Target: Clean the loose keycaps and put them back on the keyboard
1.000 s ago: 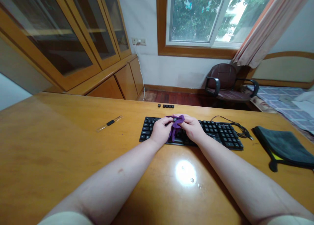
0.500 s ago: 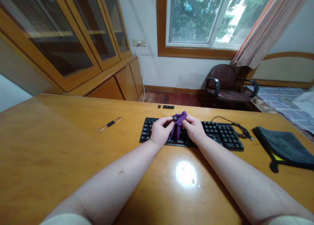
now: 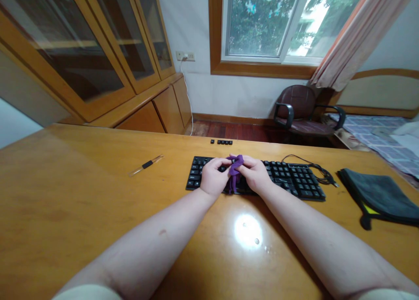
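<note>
A black keyboard [image 3: 294,180] lies on the wooden desk [image 3: 81,191]. Over its middle, my left hand [image 3: 213,177] and my right hand [image 3: 254,173] are closed together around a small purple cloth [image 3: 235,171]. The cloth bunches between my fingertips and hangs down toward the keys. Whether something small sits inside the cloth is hidden now. Both hands hover just above the keyboard's left-centre rows.
Several loose black keycaps [image 3: 224,142] lie in a row behind the keyboard. A thin pen-like tool [image 3: 146,164] rests to the left. The keyboard's coiled cable [image 3: 322,171] and a folded dark cloth [image 3: 379,197] are to the right. An office chair [image 3: 299,112] stands beyond the desk.
The hands lifted slightly with a small dark piece showing in the cloth half a second ago; now they have closed in tighter and the cloth is bunched smaller between the fingers.
</note>
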The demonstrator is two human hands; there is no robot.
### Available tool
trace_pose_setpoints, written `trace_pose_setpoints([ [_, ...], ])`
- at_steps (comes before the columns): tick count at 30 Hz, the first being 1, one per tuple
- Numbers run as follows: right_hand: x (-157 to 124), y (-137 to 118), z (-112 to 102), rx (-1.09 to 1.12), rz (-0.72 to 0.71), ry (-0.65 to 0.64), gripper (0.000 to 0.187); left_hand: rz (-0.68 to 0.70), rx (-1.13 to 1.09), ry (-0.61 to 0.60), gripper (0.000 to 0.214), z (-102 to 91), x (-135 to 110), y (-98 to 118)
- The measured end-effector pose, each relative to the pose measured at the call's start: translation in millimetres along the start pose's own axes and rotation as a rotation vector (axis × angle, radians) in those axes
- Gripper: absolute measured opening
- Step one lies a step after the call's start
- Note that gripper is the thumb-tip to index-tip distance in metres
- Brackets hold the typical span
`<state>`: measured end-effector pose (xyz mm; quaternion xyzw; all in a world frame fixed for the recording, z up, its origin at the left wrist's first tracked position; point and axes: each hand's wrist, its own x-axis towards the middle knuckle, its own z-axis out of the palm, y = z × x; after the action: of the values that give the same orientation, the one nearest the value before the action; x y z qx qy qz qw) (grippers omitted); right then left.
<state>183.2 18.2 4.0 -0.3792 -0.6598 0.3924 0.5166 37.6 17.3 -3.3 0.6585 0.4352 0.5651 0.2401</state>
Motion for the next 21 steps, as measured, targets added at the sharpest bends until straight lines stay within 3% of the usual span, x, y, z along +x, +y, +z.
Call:
trace_pose_setpoints([
  [9,-1.9,9.7,7.6,0.142,0.113,0.015,0.035,-0.067,-0.025,0.065,0.006,2.4,0.2,-0.6],
  [15,-0.5,3.0,4.6,-0.003,0.004,-0.053,0.028,-0.052,0.009,0.083,0.005,2.3,-1.5,-0.2],
  [21,-2.2,5.0,5.8,0.098,0.07,0.042,0.028,-0.006,0.066,0.1,0.005,1.9,-1.6,-0.2],
])
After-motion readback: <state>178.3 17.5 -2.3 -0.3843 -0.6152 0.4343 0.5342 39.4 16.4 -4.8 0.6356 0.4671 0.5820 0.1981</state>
